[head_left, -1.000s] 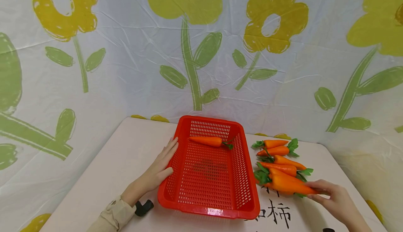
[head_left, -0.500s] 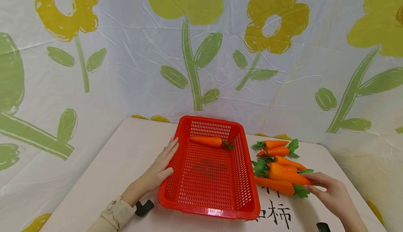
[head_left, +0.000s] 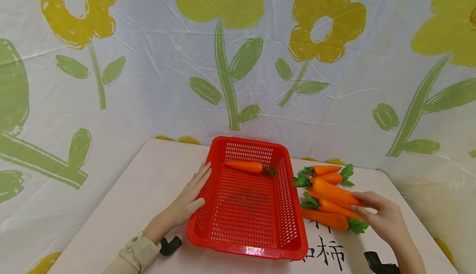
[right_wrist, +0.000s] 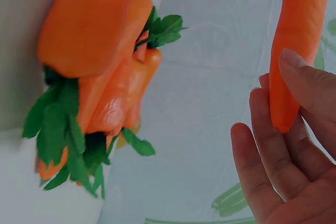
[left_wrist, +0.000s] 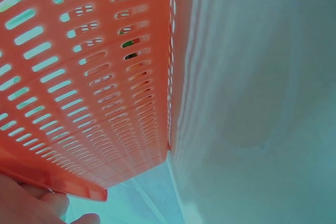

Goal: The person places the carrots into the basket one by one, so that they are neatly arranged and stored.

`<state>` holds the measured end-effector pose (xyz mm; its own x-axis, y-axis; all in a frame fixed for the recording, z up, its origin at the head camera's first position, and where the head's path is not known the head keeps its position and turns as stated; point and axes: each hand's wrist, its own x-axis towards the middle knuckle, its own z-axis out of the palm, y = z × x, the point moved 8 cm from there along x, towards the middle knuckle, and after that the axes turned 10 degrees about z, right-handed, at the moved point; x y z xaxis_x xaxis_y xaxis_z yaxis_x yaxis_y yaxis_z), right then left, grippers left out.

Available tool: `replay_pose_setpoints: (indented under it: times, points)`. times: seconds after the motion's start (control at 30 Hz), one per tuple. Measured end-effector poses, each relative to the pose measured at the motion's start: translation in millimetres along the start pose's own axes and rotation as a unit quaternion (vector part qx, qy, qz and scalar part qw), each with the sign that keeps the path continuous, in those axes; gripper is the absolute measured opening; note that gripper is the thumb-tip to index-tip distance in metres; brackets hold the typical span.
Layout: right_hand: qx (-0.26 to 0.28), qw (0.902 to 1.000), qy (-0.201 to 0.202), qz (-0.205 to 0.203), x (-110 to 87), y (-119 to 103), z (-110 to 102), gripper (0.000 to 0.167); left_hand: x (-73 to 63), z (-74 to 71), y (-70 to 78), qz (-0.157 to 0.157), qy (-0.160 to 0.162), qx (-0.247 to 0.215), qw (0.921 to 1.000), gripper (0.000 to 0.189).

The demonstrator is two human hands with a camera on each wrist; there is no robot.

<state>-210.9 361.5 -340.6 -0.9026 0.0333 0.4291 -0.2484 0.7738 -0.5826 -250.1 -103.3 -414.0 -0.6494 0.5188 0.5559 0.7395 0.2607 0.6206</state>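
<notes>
My left hand (head_left: 186, 199) rests on the left rim of a red plastic basket (head_left: 253, 250), fingers laid straight along it. In the left wrist view its fingertips (left_wrist: 55, 200) lie at the rim of the slotted wall. An orange carrot (head_left: 245, 166) with green leaves lies inside the basket at the far end. Right of the basket, my right hand (head_left: 383, 216) pinches the narrow tip of another carrot (head_left: 331, 191) between thumb and fingers, its leafy end pointing left towards the basket's right rim. The right wrist view shows this carrot (right_wrist: 302, 19) raised beside the other carrots.
Several carrots with leaves, among them a front carrot (head_left: 327, 219), lie on the pale table (head_left: 156, 179) right of the basket. Black lettering (head_left: 331, 253) marks the table. Black curved pieces (head_left: 170, 246) sit near both wrists. A flower-printed cloth (head_left: 156, 84) hangs behind.
My right hand has lifted the pinched carrot and moved it away from me, over the rear carrots, uncovering the front ones. The left hand and basket have stayed in place.
</notes>
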Motion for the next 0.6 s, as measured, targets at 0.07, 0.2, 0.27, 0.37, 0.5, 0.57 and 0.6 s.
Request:
replay_pose_setpoints:
  times: [0.07,0.2,0.27,0.37,0.5,0.57,0.6]
  points:
    - [-0.005,1.0000,-0.005,0.001,4.1,-5.6,2.2,0.036,-0.1,0.2,-0.3,-0.001,0.000,-0.002,1.0000,0.078]
    - [-0.016,0.9998,-0.011,-0.001,12.9,-17.8,7.6,0.036,-0.5,0.2,-1.3,-0.004,0.000,-0.005,1.0000,0.079]
    - [-0.024,0.9997,-0.009,-0.006,17.4,-24.1,10.2,0.035,-0.7,0.1,-1.4,-0.004,0.001,-0.005,1.0000,0.079]
    - [-0.028,0.9995,-0.012,-0.014,23.7,-32.3,14.6,0.034,-0.7,0.1,-1.3,-0.002,0.001,-0.006,1.0000,0.078]
    - [-0.022,0.9993,-0.024,-0.016,31.3,-42.4,20.1,0.034,-0.5,0.2,-0.9,-0.001,0.001,-0.008,1.0000,0.078]
    - [-0.025,0.9992,-0.030,-0.012,34.7,-46.9,22.7,0.034,-0.4,0.0,-0.7,-0.001,0.002,-0.007,1.0000,0.078]
    - [-0.027,0.9991,-0.032,-0.010,36.3,-49.0,23.9,0.034,-0.3,-0.1,-0.6,-0.001,0.002,-0.006,1.0000,0.078]
